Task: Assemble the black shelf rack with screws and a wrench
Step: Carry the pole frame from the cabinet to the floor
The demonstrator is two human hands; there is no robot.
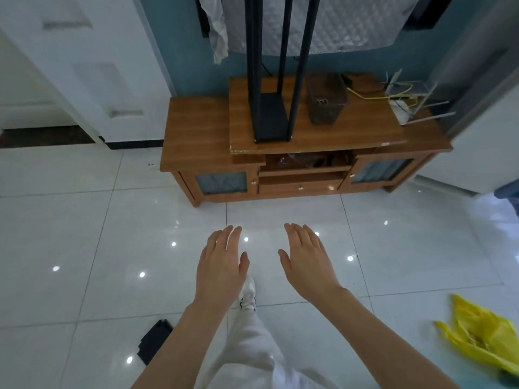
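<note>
Standing before the bench (196, 127), a person holds both hands out at lower centre of the frame, above the white tiled floor (84, 234).

Left hand (222, 265): back up, fingers straight and close together, thumb out to the side, holding nothing.
Right hand (306, 262): same posture, fingers straight, thumb out to the side, holding nothing. The two hands are near each other and do not touch.

Black shelf rack (271, 119): upper centre of frame, standing upright on a raised wooden board (323, 138) atop the bench. Its slim black uprights run out of the top edge of the frame. Well apart from both hands.

Just right of the rack on the same board: a dark mesh basket (327, 101). Further right: a yellow cable (362, 95) and a white router (407, 105) with antennas.

On the floor: a flat black piece (154, 342) at lower left, partly hidden by the left forearm; a crumpled yellow plastic bag (483, 335) at lower right. A white shoe (247, 297) and a white trouser leg (250, 346) show between the forearms.

A white door (84, 66) is at upper left.
</note>
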